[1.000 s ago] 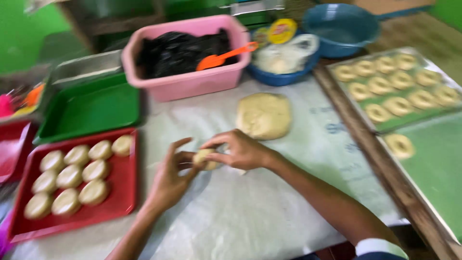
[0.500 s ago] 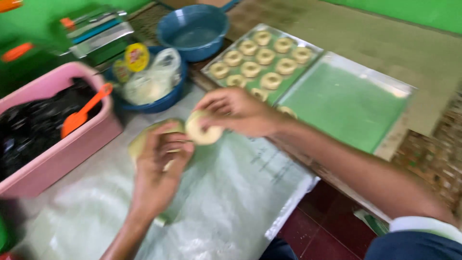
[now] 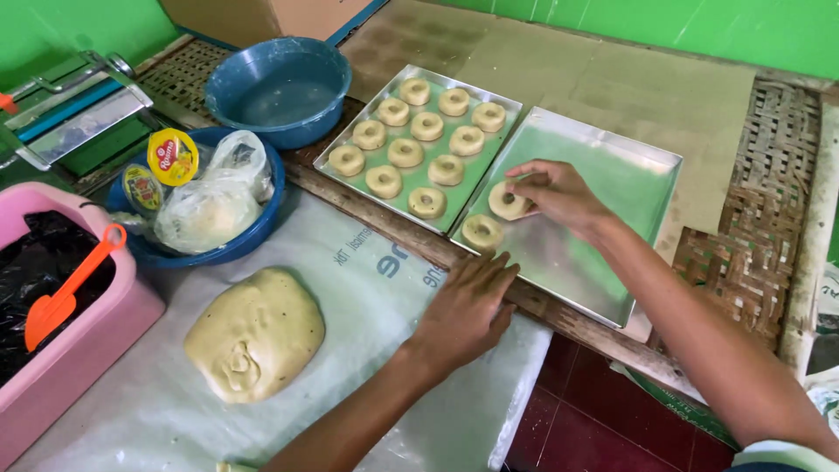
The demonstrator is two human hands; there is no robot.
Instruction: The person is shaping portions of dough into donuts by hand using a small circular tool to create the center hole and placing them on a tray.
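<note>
My right hand [image 3: 555, 192] pinches a round dimpled dough piece [image 3: 506, 202] and sets it on the near metal tray [image 3: 603, 188], beside another shaped piece [image 3: 481, 232] at the tray's corner. My left hand [image 3: 468, 310] lies flat, palm down, on the plastic-covered table edge, holding nothing. A big flattened lump of yellow dough [image 3: 255, 336] lies on the plastic sheet to the left. A second tray [image 3: 335, 149] behind holds several shaped dough rounds.
A blue basin [image 3: 281, 87] stands at the back. A blue bowl [image 3: 227, 249] holds plastic bags and small round lidded cups. A pink tub [image 3: 105, 328] with black plastic and an orange scoop [image 3: 65, 293] sits at left. Woven mats lie right.
The view swung right. My right hand carried the shaped dough piece from above the table to the near metal tray. My left hand let go and dropped flat onto the table edge.
</note>
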